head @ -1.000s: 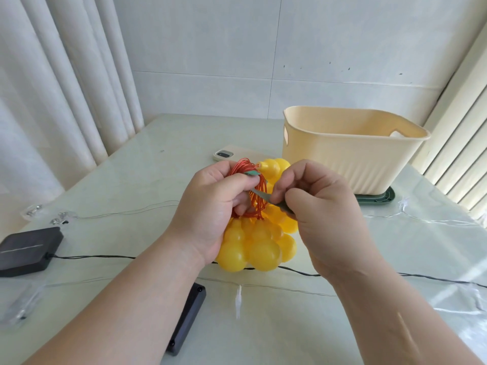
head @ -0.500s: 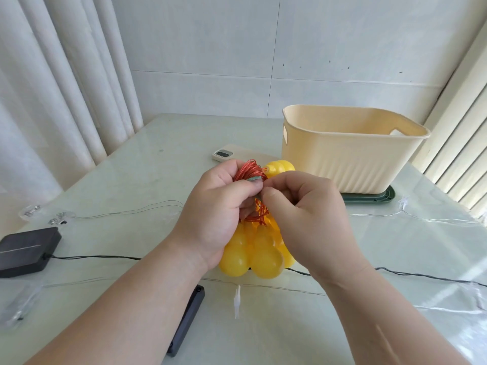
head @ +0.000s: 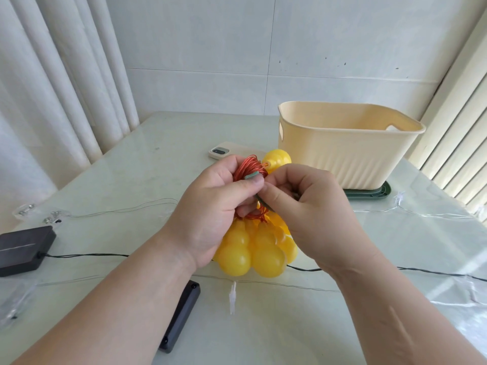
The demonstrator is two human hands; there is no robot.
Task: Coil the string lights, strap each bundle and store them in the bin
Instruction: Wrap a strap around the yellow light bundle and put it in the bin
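My left grip [head: 210, 214] around the orange wire coil [head: 247, 165] of yellow bulbs [head: 250, 255], right grip [head: 311, 214] pinch-tight on the green strap [head: 252, 176].

Table [head: 163, 164]: pale green, glossy top, set into a corner between curtains and a tiled wall.
Bin [head: 350, 154]: cream, ribbed, upright at the far right, standing on the green tray.
Green tray [head: 369, 193]: dark, flat, showing from under the bin's near edge.
Phone [head: 224, 152]: cream case, camera side up, just left of the bin.
Black flat box [head: 23, 248]: left edge of the table, joined to the black cable.
Black cable [head: 87, 255]: runs across the table from left to right.
Black long box [head: 181, 317]: near centre, partly hidden by a forearm.
Thin clear wires [head: 126, 208]: loose at left, right and front.
Clear small lights [head: 54, 218]: far left, on the wire.
White small light [head: 232, 299]: front centre, on a wire.
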